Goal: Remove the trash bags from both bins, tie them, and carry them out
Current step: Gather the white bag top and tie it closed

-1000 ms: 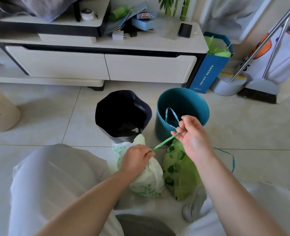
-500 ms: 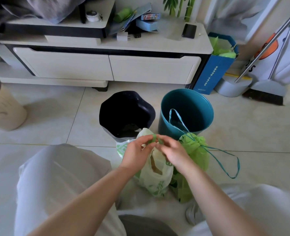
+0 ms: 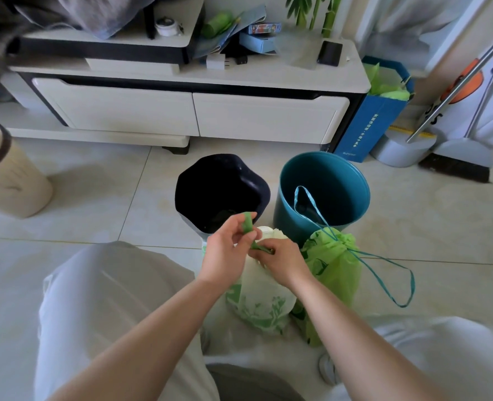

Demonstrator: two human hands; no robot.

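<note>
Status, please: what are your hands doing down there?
Left hand and right hand pinch green drawstring atop white bag. Green bag cinched beside it. Nothing blocking.

White bag (image 3: 264, 296) with green leaf print, plain lime-green bag (image 3: 336, 270), teal bin (image 3: 323, 180), navy bin (image 3: 222, 186).

pale glossy floor tiles (image 3: 100, 198) with thin grout lines cover the room. a low white cabinet (image 3: 181, 117) with 2 drawers and dark trim stands at the back. a phone (image 3: 329, 52) lies near its right edge, boxes (image 3: 264, 28) sit mid-top, and a grey cloth (image 3: 100, 13) drapes its raised shelf. green stems (image 3: 323, 13) rise behind. right of the cabinet stand a blue paper bag (image 3: 366, 123), a dustpan (image 3: 401, 151) and a broom (image 3: 456, 166). a beige tub (image 3: 8, 180) sits at far left. the light is soft, brightest at upper right.
</note>
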